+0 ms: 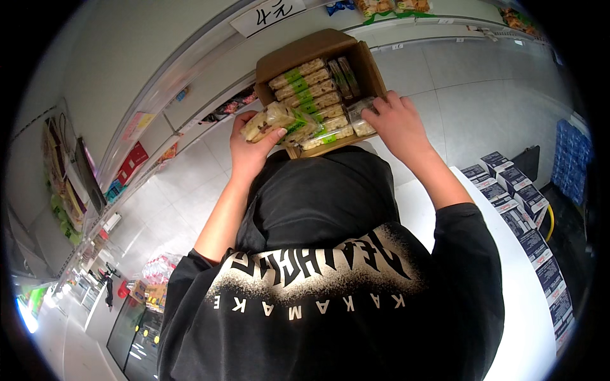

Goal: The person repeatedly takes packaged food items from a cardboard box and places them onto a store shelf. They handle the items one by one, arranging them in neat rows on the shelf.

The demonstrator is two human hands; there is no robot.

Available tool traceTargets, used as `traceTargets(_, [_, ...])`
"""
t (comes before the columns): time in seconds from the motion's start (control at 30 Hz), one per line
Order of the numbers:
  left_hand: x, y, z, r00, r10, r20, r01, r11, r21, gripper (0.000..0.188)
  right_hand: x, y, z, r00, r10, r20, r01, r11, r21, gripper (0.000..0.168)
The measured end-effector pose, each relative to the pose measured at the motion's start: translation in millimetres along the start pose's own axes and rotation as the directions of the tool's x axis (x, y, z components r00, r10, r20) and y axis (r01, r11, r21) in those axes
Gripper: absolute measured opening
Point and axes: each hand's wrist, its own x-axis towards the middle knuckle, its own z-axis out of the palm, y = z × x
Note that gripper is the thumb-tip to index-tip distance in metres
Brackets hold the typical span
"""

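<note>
My left hand (252, 145) grips clear-wrapped puffed-grain snack bars (274, 125) with a green label, tilted over the near left side of an open cardboard box (317, 46). The thumb lies across the front of the wrap. My right hand (398, 121) reaches over the box's right edge, fingers curled onto another clear-wrapped snack pack (360, 116) in the near right corner; its thumb is hidden. A row of similar packs (305, 90) with green bands fills the left of the box. Narrower packs (344, 76) stand on edge at the far right. The box sits just beyond my lap.
A shop shelf with a handwritten price sign (268, 16) runs along the upper left. Bagged snacks (376, 7) hang or lie at the top. Several dark-and-white cartons (517, 185) line the right, beside a white surface (505, 266). Blue packaged goods (572, 159) stand farther right.
</note>
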Motion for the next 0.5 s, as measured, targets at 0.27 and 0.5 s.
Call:
traceTargets(0.27, [-1.4,3.6,1.6,1.0,-0.022,-0.004,0.021,0.999,-0.029,0.057,0.0,-7.6,-12.2,0.983,-0.132,0.129,0.136,0.99,-0.024,0.02])
traceTargets(0.5, [-1.0,4.7,1.9,0.999,-0.041,-0.005,0.041,0.999,-0.016,0.057,-10.4,8.9,50.3,0.975,-0.099,0.199,0.097,0.995,0.022,0.022])
